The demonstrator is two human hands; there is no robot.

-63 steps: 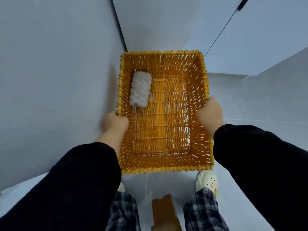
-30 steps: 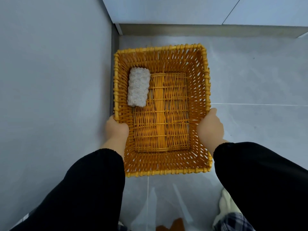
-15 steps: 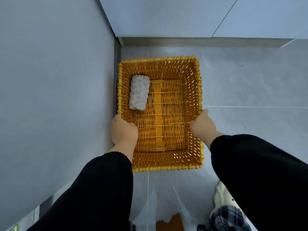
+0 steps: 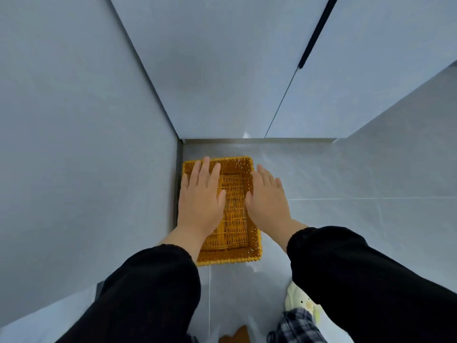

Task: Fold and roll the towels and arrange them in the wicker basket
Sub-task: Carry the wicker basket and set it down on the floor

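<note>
1. While the person is looking down into a corner, a plain grey wall panel (image 4: 74,144) is filling the whole left side of the view.
2. Pale cabinet doors (image 4: 222,70) are rising straight ahead, with a dark seam running between two of them.
3. Grey floor tiles (image 4: 346,181) are spreading out to the right and running under everything below.
4. Two black sleeves (image 4: 148,293) are reaching forward from the bottom edge and blocking part of the floor.
5. The wicker basket (image 4: 230,256) is sitting on the floor tiles, tucked into the corner, its left side just beside the wall panel.
6. The left hand (image 4: 200,196) is stretching flat over the basket's left half, fingers straight and slightly apart, gripping nothing; it is hiding whatever is lying under it.
7. The right hand (image 4: 268,199) is spreading flat over the basket's right rim, fingers straight, holding nothing. Whether either palm is touching the weave cannot be told.
8. A pale slipper (image 4: 300,302) is showing at the lower right, above a checked trouser leg (image 4: 296,325).
</note>
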